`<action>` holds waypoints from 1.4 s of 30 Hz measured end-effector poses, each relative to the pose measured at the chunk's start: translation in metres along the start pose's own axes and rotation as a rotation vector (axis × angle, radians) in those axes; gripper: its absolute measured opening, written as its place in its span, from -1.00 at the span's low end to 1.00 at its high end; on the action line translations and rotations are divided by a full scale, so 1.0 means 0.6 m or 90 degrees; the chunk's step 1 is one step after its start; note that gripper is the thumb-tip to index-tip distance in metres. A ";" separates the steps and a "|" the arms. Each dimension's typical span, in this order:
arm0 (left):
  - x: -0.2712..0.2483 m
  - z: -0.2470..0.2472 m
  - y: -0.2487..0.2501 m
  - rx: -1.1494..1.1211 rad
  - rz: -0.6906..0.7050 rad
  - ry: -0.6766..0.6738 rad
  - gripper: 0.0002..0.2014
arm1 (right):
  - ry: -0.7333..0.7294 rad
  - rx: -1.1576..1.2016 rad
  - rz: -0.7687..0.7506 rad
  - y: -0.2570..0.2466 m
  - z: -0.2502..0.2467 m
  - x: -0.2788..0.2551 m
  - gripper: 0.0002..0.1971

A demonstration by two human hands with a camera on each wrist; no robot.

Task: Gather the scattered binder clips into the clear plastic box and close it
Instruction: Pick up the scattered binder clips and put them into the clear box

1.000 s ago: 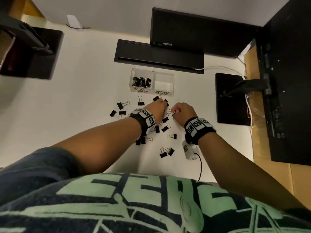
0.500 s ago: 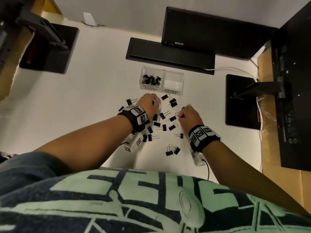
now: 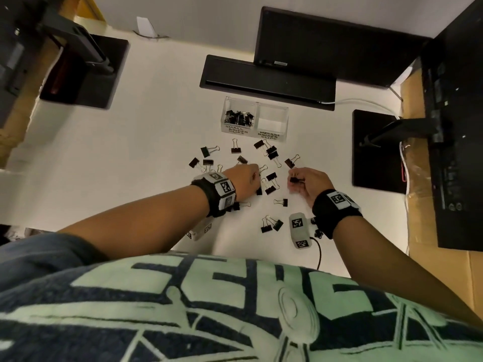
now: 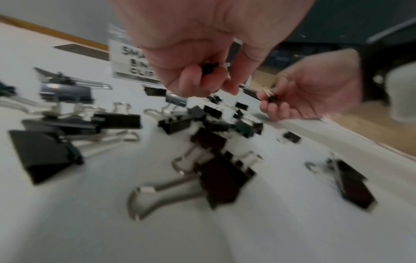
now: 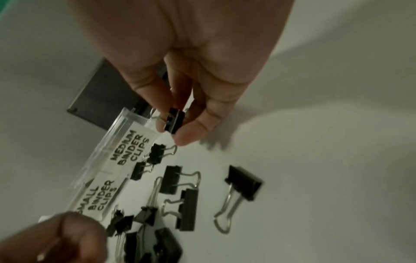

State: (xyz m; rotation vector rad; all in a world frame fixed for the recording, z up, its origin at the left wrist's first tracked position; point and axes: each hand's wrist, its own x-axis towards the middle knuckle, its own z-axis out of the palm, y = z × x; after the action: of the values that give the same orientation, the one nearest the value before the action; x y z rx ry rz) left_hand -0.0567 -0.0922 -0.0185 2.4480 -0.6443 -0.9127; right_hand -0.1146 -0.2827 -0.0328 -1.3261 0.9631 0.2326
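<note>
L hand (image 4: 198, 58) fingers curled, pinching small clip (image 4: 208, 67). R hand (image 5: 186, 85) fingers clamped on small clip (image 5: 174, 120). More clips (image 3: 270, 176) scattered on worktop (image 3: 156, 142) near clear box (image 3: 254, 118).

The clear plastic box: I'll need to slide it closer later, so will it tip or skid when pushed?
The clear plastic box looks low and wide, so tipping seems unlikely. Its smooth walls on the smooth white desk suggest it will skid easily. Only the small-clip compartment is filled, so it may swivel toward the lighter side.

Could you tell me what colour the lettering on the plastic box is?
Black lettering on the clear plastic box; clearest in the right wrist view.
</note>
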 end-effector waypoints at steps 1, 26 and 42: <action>-0.008 0.010 0.005 0.023 0.027 -0.032 -0.82 | -0.007 0.028 0.014 0.002 -0.005 -0.003 -0.78; -0.043 -0.006 -0.078 0.011 -0.046 0.071 -0.85 | -0.044 -0.681 -0.202 0.043 0.006 -0.043 -0.89; -0.035 -0.100 -0.163 -0.214 -0.228 0.279 -0.72 | -0.105 -0.426 -0.259 -0.200 0.205 0.036 -0.70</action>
State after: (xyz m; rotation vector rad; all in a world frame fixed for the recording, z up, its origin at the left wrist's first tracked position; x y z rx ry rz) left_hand -0.0033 0.0115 -0.0217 2.3690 0.0977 -0.5171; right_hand 0.0326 -0.2156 0.0294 -2.0446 0.4619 0.3613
